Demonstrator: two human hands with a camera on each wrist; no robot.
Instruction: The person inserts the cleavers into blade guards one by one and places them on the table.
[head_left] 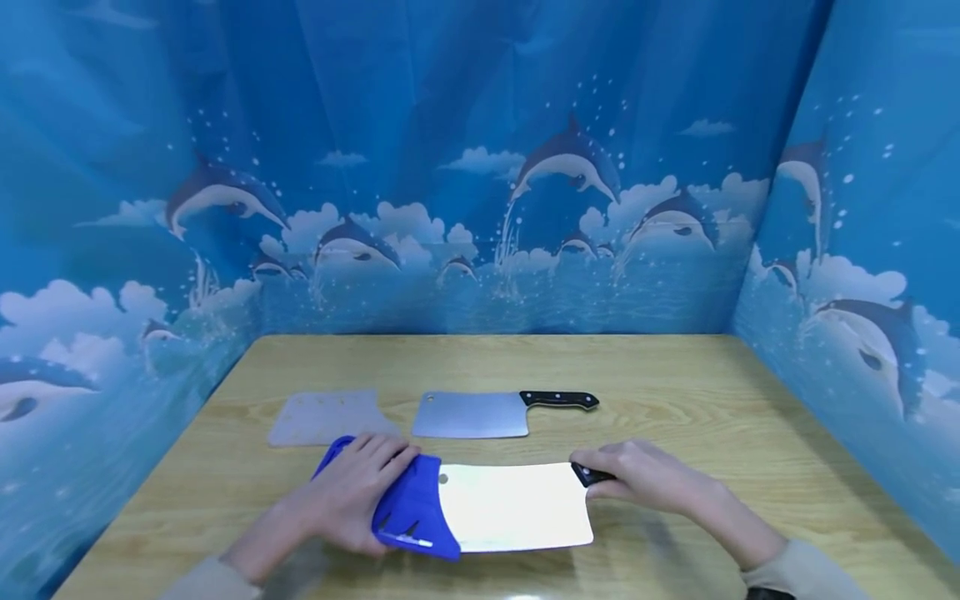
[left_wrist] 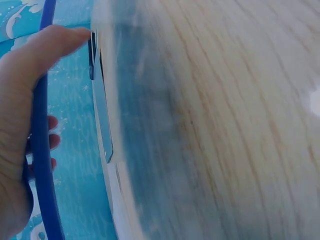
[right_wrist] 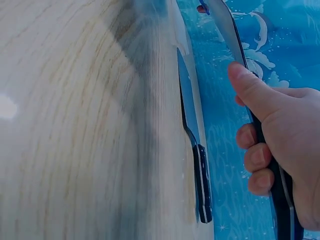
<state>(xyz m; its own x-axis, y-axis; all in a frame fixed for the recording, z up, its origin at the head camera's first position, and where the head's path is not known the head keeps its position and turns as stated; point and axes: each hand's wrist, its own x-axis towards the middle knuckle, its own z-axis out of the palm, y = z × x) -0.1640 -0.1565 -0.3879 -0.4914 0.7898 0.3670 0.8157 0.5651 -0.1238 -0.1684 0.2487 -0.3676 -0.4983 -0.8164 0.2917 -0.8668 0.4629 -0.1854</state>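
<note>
A cleaver with a bright, wide blade (head_left: pixel 517 507) is held above the table by my right hand (head_left: pixel 637 475), whose fingers curl round its black handle (right_wrist: pixel 280 200). The front end of that blade is inside a blue plastic blade cover (head_left: pixel 420 504). My left hand (head_left: pixel 352 492) grips the cover across its width, thumb on one side and fingers on the other in the left wrist view. How far the blade reaches into the cover is hidden. Behind them a second cleaver (head_left: pixel 472 415) with a black riveted handle lies flat on the table.
A translucent whitish blade cover (head_left: pixel 326 417) lies at the left of the second cleaver, partly behind the blue cover. The wooden table (head_left: pixel 675 375) is bordered at the back and sides by a blue dolphin-print curtain (head_left: pixel 465 208).
</note>
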